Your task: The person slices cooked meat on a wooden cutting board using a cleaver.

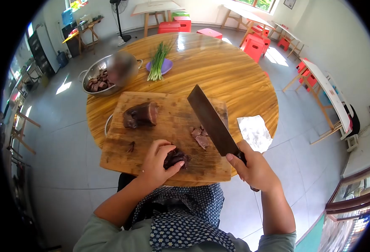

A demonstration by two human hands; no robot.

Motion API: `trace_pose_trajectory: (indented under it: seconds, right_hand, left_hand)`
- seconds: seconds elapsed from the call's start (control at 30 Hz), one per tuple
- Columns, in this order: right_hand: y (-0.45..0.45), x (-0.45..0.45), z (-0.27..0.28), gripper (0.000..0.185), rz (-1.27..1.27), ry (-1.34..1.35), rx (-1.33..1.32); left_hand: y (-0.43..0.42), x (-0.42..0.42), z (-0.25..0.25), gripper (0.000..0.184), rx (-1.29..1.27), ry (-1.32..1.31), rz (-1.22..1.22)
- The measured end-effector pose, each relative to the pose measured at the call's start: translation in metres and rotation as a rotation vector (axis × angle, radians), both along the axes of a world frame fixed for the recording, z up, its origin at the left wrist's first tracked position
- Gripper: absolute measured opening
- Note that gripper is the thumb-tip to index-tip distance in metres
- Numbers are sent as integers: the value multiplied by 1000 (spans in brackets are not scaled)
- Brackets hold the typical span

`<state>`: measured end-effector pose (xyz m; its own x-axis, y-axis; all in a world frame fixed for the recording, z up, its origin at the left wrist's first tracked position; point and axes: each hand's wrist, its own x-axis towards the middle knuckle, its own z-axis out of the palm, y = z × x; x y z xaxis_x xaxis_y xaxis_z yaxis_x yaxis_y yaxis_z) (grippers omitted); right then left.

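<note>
My left hand [156, 164] is closed around a dark piece of meat [177, 158] near the front edge of a wooden cutting board [164, 109]. In my right hand [255, 168] is a cleaver [212, 119], gripped by its handle. Its broad blade is raised and points up and to the left, over the board's right side. A few cut meat slices [200, 136] lie beside the blade. Farther back on the board rests a larger chunk of dark meat [141, 114] with a cut face, and a small dark scrap [131, 146] lies to the left.
The board lies on a round wooden table [218, 59]. At back left stands a metal bowl [93, 69] holding meat pieces, partly blurred. Green stalks [158, 61] lie on a purple plate [167, 66]. Crumpled foil [254, 133] sits at right. Red stools [253, 47] stand beyond.
</note>
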<state>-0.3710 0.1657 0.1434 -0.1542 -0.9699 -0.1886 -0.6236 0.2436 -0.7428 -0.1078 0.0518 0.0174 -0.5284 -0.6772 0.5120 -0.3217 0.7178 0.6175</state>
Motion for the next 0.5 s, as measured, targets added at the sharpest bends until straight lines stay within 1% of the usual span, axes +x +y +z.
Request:
trace_pose_trajectory:
  seconds: [0.03,0.07,0.13,0.17,0.2,0.27,0.3,0.37,0.5]
  right_hand:
    - [3,2,-3,29,9,-10,-6]
    - [6,4,-7,25,35,6,-31]
    - [6,13,-10,22,71,4,-68]
    - [8,17,-5,19,118,58,-56]
    - [10,21,-2,17,163,113,-42]
    - [11,26,-2,17,209,95,-78]
    - [10,27,-2,20,243,122,-24]
    - [8,28,1,25,284,153,35]
    - [2,28,5,25,323,155,65]
  left_hand:
    - [-1,-1,0,48,-24,1,25]
    - [-2,0,0,48,-33,-14,38]
    - [-4,0,-1,44,-270,-23,31]
    - [-6,1,-3,42,-315,-36,17]
    - [-6,1,-3,42,-319,-52,17]
    - [-2,1,-3,48,-206,-28,27]
    - [-1,0,-5,50,-187,-10,54]
    - [-2,0,-4,51,-200,-33,38]
    - [-7,2,-1,52,-215,-93,0]
